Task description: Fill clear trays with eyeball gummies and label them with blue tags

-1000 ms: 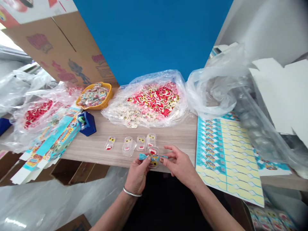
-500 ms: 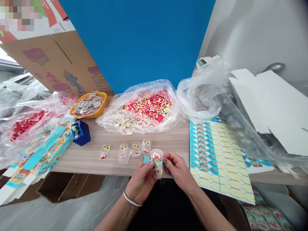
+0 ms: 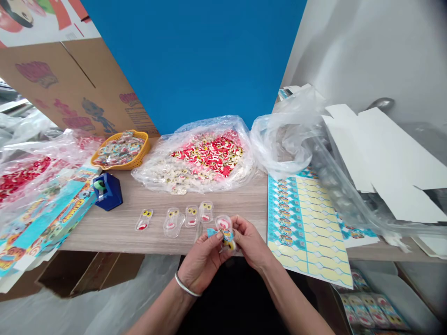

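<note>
The left hand (image 3: 206, 259) and right hand (image 3: 250, 243) pinched a candy blister pack (image 3: 225, 228) over the near edge of the table (image 3: 118, 235), long axis running away from the body, red candy (image 3: 224, 224) farthest; its blue label (image 3: 227, 236) was illegible.

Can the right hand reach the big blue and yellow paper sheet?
Probably yes: the sheet lies close beside the right hand, and nothing seems to block the way, though that hand is busy at the clear pack.
</note>
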Demonstrator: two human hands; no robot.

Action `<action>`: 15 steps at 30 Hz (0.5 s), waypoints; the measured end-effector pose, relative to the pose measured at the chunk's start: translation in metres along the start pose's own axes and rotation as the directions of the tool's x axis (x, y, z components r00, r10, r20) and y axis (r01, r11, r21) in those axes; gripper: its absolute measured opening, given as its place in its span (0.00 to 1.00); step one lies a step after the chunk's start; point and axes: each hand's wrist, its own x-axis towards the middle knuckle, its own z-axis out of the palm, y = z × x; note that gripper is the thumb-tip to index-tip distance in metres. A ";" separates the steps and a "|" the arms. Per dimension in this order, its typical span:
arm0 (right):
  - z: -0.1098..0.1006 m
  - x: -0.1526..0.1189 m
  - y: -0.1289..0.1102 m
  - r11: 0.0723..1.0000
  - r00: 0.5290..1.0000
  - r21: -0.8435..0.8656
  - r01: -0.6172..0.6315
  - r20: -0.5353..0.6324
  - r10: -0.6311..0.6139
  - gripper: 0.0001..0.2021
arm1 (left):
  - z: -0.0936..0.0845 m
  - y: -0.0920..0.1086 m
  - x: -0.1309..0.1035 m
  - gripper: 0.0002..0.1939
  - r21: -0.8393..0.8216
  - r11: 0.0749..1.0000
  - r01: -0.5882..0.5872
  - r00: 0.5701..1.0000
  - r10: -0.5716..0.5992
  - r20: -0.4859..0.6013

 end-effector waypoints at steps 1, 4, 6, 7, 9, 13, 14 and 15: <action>-0.003 0.000 -0.002 0.999 1.000 -0.039 -0.012 -0.014 0.012 0.18 | 0.000 -0.001 0.002 0.12 0.018 0.999 -0.030 0.999 0.030 -0.020; -0.007 -0.004 -0.008 0.986 0.987 -0.162 0.045 -0.142 -0.069 0.17 | 0.001 -0.003 0.009 0.15 0.085 0.990 -0.112 0.985 0.121 -0.120; -0.006 -0.009 -0.013 0.961 0.976 -0.260 0.096 -0.165 -0.143 0.17 | 0.003 -0.005 0.012 0.16 0.121 0.983 -0.139 0.975 0.157 -0.156; -0.005 -0.012 -0.014 0.944 0.975 -0.312 0.110 -0.152 -0.164 0.17 | 0.003 -0.006 0.012 0.16 0.139 0.980 -0.143 0.975 0.163 -0.150; -0.004 -0.015 -0.017 0.912 0.975 -0.392 0.116 -0.128 -0.179 0.16 | 0.004 -0.007 0.013 0.16 0.179 0.971 -0.156 0.978 0.177 -0.110; -0.004 -0.017 -0.019 0.917 0.969 -0.387 0.096 -0.172 -0.174 0.15 | -0.001 -0.005 0.012 0.15 0.196 0.952 -0.234 0.960 0.258 -0.108; -0.005 -0.018 -0.020 0.924 0.970 -0.372 0.090 -0.177 -0.166 0.16 | -0.003 -0.004 0.011 0.14 0.189 0.951 -0.243 0.958 0.266 -0.111; -0.006 -0.018 -0.020 0.932 0.972 -0.353 0.087 -0.176 -0.158 0.16 | -0.005 -0.002 0.011 0.14 0.182 0.952 -0.244 0.958 0.266 -0.107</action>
